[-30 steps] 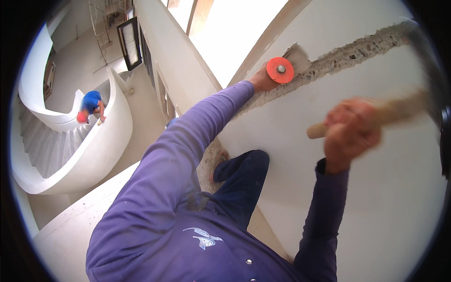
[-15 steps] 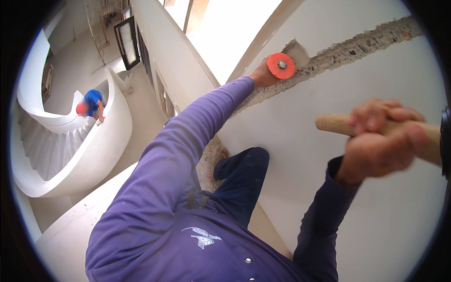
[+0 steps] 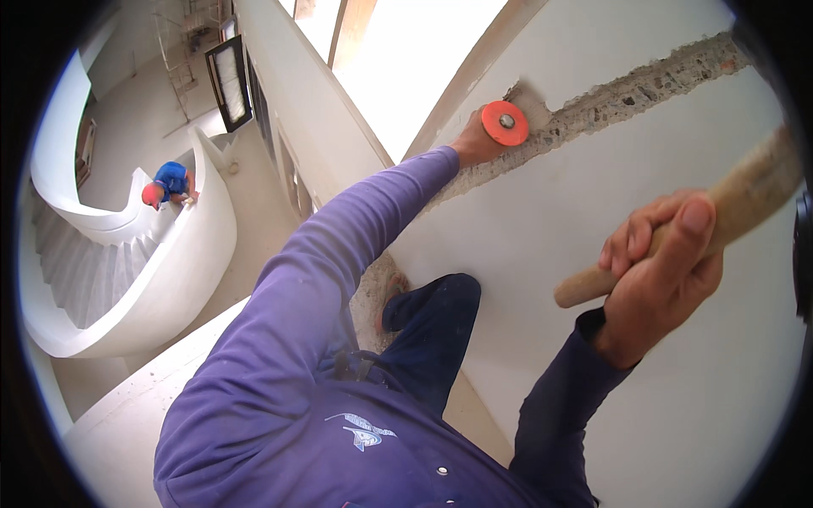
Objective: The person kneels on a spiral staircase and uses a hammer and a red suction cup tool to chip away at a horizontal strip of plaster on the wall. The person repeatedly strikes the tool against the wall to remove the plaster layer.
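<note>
My left hand (image 3: 476,142) is closed round a chisel (image 3: 506,124) with a round orange hand guard, the metal striking end facing me. The chisel's tip is hidden behind the guard and hand. It is held at a rough groove (image 3: 652,91) chipped into the white wall, beside a broken patch of plaster. Out to the right, my right hand (image 3: 665,275) grips the wooden handle (image 3: 749,190) of a striking tool, thumb along the wood. The handle slants up to the right and leaves the picture, so the tool's head is out of view.
A bright window opening (image 3: 423,59) lies above the groove. To the left, below, a curved white staircase (image 3: 199,254) holds another person (image 3: 172,179) in blue with a red cap. A dark framed panel (image 3: 229,82) and scaffolding (image 3: 178,63) stand beyond.
The wooden handle has swung from sloping down rightward to slanting up rightward, and my right hand has turned with it. My left hand and the chisel have barely moved. The person on the stairs shifted slightly.
</note>
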A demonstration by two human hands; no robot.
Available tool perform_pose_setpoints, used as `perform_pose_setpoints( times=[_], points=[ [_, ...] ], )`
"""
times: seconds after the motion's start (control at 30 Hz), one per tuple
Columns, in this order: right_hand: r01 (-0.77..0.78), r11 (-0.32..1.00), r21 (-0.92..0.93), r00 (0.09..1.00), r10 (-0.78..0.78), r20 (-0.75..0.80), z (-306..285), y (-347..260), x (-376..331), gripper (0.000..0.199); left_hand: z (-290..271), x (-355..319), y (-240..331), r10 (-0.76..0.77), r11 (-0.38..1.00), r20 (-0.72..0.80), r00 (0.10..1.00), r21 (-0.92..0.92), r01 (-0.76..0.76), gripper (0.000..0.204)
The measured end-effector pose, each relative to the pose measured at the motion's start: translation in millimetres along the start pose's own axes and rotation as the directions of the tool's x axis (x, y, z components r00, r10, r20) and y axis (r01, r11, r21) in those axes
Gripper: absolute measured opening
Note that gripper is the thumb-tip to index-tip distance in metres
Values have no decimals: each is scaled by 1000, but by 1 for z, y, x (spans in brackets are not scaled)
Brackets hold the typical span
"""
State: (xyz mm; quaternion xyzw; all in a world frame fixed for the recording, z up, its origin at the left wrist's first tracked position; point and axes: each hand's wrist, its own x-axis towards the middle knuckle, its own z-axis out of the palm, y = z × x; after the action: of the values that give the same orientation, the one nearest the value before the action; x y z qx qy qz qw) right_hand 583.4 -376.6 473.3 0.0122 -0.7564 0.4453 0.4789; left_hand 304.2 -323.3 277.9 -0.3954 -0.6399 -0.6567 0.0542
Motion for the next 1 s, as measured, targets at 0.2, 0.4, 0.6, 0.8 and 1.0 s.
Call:
perform_pose_setpoints(
  times=[0.2,0.4,0.6,0.8,1.0],
  points=[
    [-149,988,32,988,150,-25,-33,29,-98,52,-19,-13,55,196,981,-16,981,2,-196,29],
    [-415,905,90,910,412,54,-67,62,-162,63,-35,-25,16,229,973,23,973,-3,-229,26],
    [-400,911,96,914,404,-26,-65,64,-180,57,-28,-41,1,329,941,70,942,58,-333,28],
    [-141,983,-116,989,146,35,-54,81,-171,51,-22,-49,-26,382,906,-49,923,219,-363,30],
    [57,952,-301,972,17,236,-25,92,-83,31,-21,-48,-10,396,902,1,918,188,-390,31]
  ],
)
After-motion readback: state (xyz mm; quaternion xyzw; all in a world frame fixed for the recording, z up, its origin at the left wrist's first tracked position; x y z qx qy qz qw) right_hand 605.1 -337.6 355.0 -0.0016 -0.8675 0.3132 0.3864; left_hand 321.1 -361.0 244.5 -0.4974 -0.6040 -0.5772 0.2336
